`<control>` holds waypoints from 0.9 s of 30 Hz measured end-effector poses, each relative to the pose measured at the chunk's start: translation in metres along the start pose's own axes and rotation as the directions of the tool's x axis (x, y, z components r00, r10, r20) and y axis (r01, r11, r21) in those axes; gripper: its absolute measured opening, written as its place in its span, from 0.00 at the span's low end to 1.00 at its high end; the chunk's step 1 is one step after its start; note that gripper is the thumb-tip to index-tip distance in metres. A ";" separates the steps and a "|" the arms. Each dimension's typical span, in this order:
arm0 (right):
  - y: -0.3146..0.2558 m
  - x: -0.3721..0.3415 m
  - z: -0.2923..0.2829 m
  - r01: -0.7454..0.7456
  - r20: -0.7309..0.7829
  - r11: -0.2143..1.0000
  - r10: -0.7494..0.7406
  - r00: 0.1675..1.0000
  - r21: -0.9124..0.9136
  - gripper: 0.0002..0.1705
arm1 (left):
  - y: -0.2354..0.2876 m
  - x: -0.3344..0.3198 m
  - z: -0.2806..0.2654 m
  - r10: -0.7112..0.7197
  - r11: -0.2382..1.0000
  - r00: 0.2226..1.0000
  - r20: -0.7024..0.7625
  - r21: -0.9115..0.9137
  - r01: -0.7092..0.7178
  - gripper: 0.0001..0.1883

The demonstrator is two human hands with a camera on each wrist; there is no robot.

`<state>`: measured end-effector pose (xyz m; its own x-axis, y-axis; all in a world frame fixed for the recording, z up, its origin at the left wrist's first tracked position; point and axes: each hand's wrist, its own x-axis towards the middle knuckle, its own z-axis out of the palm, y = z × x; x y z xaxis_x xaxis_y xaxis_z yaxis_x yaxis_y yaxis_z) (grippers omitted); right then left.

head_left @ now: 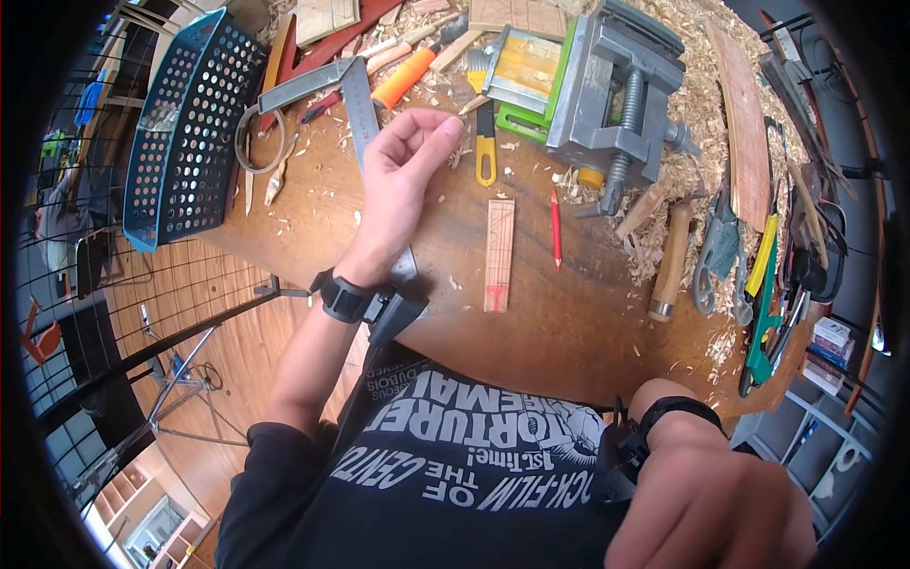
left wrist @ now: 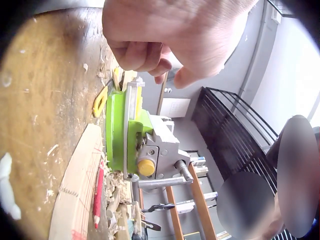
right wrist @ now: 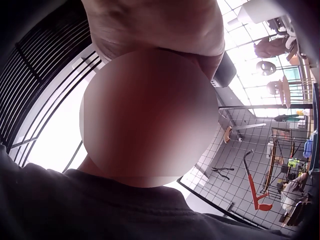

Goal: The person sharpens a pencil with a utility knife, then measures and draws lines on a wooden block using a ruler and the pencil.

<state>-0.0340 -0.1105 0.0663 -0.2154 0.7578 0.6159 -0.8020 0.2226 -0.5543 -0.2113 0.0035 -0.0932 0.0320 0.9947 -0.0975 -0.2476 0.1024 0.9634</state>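
My left hand (head_left: 408, 161) is raised over the workbench, fingers loosely curled and thumb extended, holding nothing. A steel square (head_left: 358, 104) lies beneath it. To its right, on the bench, are a wood strip (head_left: 500, 256) with pencil lines and red marks at one end, and a red pencil (head_left: 556, 228). The left wrist view has the strip (left wrist: 75, 185) beside the pencil (left wrist: 99, 195). My right hand (head_left: 716, 512) is lifted close to the head camera, its back showing and its fingertips hidden. In the right wrist view that hand (right wrist: 155, 25) is up near the person's head.
A grey vise (head_left: 607, 95) stands at the back among wood shavings (head_left: 701, 104). A perforated blue basket (head_left: 180, 123) is at the left. An orange-handled tool (head_left: 403, 81) and a yellow-black handle (head_left: 485, 142) lie behind the strip. A wooden handle (head_left: 671, 261) and several tools lie at the right.
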 end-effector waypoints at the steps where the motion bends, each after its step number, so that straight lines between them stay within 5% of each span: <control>1: -0.002 0.007 -0.002 0.000 -0.002 1.000 0.000 1.000 0.001 0.23 | 0.001 0.000 0.000 -0.024 1.000 1.000 -0.007 0.016 0.024 0.09; 7: -0.022 0.029 -0.012 -0.140 0.113 0.914 0.196 0.974 -0.380 0.11 | 0.001 0.002 0.004 -0.059 0.998 0.998 -0.006 0.021 0.059 0.09; 14: -0.033 0.037 -0.024 -0.219 0.146 0.639 0.468 0.872 -0.738 0.24 | 0.000 0.002 0.007 -0.037 0.999 0.999 0.024 -0.040 0.038 0.10; 17: -0.029 0.030 -0.033 -0.053 0.287 0.774 0.296 0.911 -0.631 0.17 | 0.000 0.002 0.007 -0.024 0.998 0.999 0.021 -0.051 0.025 0.11; 21: 0.017 0.052 -0.028 -0.070 0.278 0.806 0.281 0.919 -0.587 0.15 | 0.001 0.001 0.006 0.009 0.999 1.000 0.006 -0.030 -0.009 0.12; 27: 0.012 0.043 -0.026 -0.082 0.281 0.877 0.239 0.929 -0.474 0.12 | 0.002 0.001 0.006 -0.015 0.993 1.000 0.021 -0.119 0.017 0.13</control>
<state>-0.0386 -0.0596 0.0719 -0.5484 0.5853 0.5972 -0.4216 0.4232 -0.8020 -0.2057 0.0048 -0.0894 0.0564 0.9927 -0.1064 -0.3604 0.1197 0.9251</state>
